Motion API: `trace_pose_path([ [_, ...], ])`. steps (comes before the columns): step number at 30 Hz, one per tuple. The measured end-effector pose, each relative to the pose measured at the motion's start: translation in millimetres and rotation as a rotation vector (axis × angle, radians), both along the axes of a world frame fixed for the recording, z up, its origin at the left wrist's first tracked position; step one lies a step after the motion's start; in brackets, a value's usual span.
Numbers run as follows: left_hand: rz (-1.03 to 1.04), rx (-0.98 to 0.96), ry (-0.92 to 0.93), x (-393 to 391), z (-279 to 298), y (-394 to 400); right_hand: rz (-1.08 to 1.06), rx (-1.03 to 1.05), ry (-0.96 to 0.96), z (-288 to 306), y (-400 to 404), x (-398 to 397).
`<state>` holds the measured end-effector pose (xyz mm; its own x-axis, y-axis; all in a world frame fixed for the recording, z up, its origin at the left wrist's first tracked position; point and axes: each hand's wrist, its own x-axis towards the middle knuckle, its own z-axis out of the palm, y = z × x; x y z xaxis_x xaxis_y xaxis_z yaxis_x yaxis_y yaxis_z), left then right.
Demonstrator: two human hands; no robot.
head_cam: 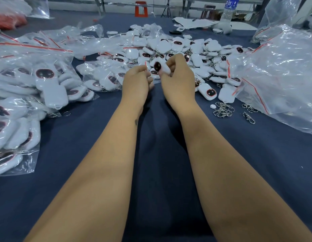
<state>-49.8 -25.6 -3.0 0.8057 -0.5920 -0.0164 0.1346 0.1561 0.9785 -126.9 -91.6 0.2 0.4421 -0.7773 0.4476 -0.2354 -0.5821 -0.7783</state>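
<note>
Forearms: both bare, reaching side by side from the near edge out over the dark blue cloth that covers the table.
Left hand: fingers curled, its fingertips up by the left edge of the white tag; I cannot tell whether they pinch it or only come close.
Right hand: fingers and thumb curled round the white tag, holding it from the right side.
White tag: a small rounded white piece with a dark oval face, held up between the two hands, above the cloth and just in front of the loose heap, its face turned toward the camera.
Metal clasps: a small tangle of silver clips and rings on the cloth, to the right of the right wrist.
Filled bags: clear zip bags with red strips, packed with the same white pieces, stacked on the left.
Loose heap: many unbagged white pieces, some with rings on, spread just beyond the hands.
Empty bags: a pile of crumpled clear bags on the right.
Water bottle: upright at the far edge of the table.
Orange stool: on the floor beyond the table.
</note>
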Motion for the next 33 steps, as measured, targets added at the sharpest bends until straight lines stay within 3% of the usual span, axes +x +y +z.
trace_pose_path([
  [3,-0.066,-0.079,0.056,-1.6,2.2,-0.1,0.185,0.345,-0.235,1.8,10.9,5.8],
  [6,-0.099,-0.157,0.138,-1.6,2.7,2.1,0.258,0.497,-0.276,-0.9,13.8,12.0],
  [10,-0.132,-0.165,0.11,2.3,-1.4,0.4,0.299,0.65,-0.298,-3.5,9.9,13.6],
  [20,-0.186,-0.135,0.142,-1.5,1.0,2.8,0.207,0.637,-0.265,-6.6,8.5,15.5],
  [33,-0.23,-0.09,-0.013,-4.9,1.1,4.5,0.196,0.65,-0.292,-6.3,4.9,14.1],
])
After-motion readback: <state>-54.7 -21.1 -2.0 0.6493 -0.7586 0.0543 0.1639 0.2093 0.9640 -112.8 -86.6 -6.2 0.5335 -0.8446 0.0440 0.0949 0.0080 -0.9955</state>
